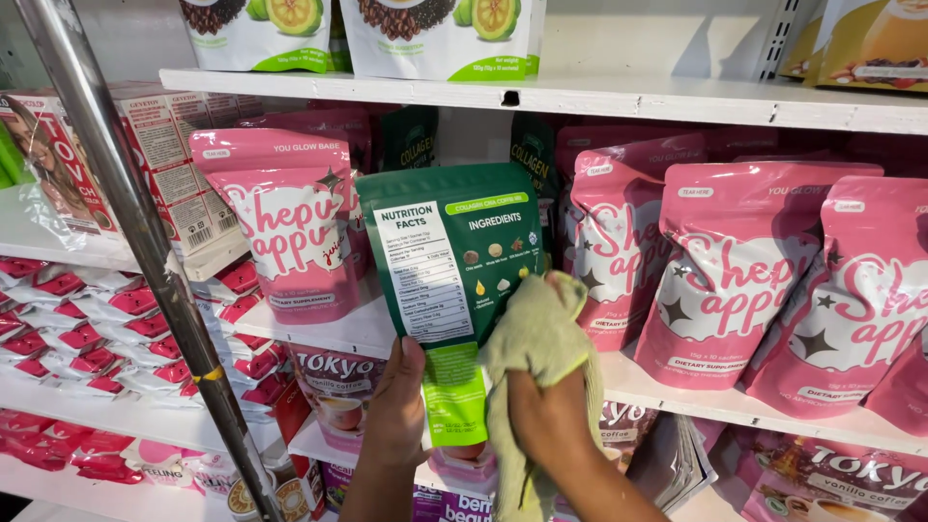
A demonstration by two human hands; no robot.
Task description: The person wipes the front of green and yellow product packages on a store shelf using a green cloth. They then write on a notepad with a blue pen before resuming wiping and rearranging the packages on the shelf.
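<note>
Green stand-up foil pouch [452, 280], back panel facing out, held upright in front of the white shelf [677, 391] between rows of pink stand-up pouches [737, 271]; the left hand [398, 411] is closed on its lower left edge, thumb on the panel. Pale yellow-green cleaning cloth [537, 343], bunched in the closed right hand [549, 418], is pressed against the pouch's lower right side. Grey metal pole [135, 232] stands slanted at left, before small red-and-white sachets [68, 329].
</note>
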